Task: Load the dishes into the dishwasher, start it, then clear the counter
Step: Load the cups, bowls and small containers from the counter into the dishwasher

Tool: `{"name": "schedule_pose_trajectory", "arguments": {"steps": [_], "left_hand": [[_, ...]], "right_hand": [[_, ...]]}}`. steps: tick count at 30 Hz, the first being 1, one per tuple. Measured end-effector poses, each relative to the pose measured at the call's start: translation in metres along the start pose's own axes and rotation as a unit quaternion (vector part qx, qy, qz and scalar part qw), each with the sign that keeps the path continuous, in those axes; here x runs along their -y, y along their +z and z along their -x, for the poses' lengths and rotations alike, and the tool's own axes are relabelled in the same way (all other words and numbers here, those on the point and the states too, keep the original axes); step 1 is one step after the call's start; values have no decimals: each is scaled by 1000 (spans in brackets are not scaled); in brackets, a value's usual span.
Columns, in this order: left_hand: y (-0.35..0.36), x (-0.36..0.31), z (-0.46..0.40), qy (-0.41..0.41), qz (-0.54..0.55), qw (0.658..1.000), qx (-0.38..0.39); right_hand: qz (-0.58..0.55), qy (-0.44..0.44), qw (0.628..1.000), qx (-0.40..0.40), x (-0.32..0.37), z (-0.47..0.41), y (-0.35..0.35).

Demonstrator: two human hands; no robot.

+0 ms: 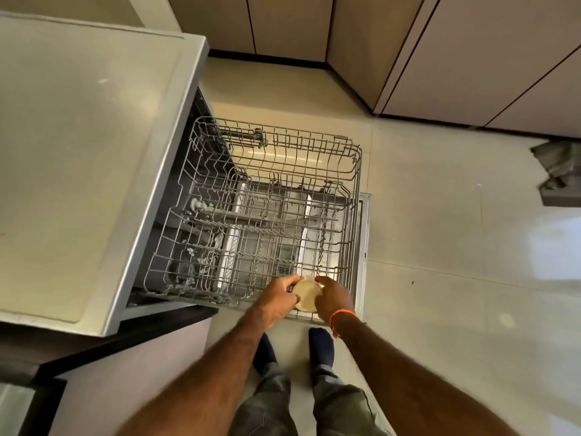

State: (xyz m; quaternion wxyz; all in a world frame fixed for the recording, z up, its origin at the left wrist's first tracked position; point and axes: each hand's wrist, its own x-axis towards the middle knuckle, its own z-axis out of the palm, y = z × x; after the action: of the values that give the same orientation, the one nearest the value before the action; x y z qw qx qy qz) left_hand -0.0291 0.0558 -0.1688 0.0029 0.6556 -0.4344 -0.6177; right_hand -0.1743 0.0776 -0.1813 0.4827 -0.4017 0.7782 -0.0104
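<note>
At the near right corner of the rack [353, 196], left hand [278, 302] and right hand [333, 297] grasp a bowl [305, 298]; better to seat it tilted between the wires.

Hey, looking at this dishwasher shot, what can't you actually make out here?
Head view only:
- Cream dish: its edges are covered by the left hand and right hand, so its exact shape is unclear.
- Dishwasher interior: hidden under the counter.
- Lower rack: screened by the upper rack.
- Grey object on the floor: cut off by the right edge.
</note>
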Motion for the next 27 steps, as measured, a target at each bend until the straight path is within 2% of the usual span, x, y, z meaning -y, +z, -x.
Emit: {"name": "schedule_pose_trajectory", "arguments": {"steps": [5, 9, 12, 15, 19, 22, 27], "left_hand": [[-8, -8, 21, 17, -15, 999, -23], [-32, -16, 54, 52, -56, 994, -76], [-56, -16, 93, 72, -117, 981, -138], [-78, -9, 136, 77, -128, 968, -204], [-106, 13, 196, 69, -106, 941, -315], [-127, 35, 241, 71, -94, 907, -404], [-154, 88, 312, 30, -65, 846, -528]], "right_hand": [[79, -69, 994, -39, 13, 13, -19], [115, -143, 983, -15, 42, 30, -37], [176, -232, 957, 15, 69, 46, -40], [215, -308, 926, 38, 101, 67, -36], [249, -397, 881, 66, 148, 107, -16], [264, -467, 840, 81, 180, 134, 9], [259, -552, 784, 118, 228, 198, 55]]}}
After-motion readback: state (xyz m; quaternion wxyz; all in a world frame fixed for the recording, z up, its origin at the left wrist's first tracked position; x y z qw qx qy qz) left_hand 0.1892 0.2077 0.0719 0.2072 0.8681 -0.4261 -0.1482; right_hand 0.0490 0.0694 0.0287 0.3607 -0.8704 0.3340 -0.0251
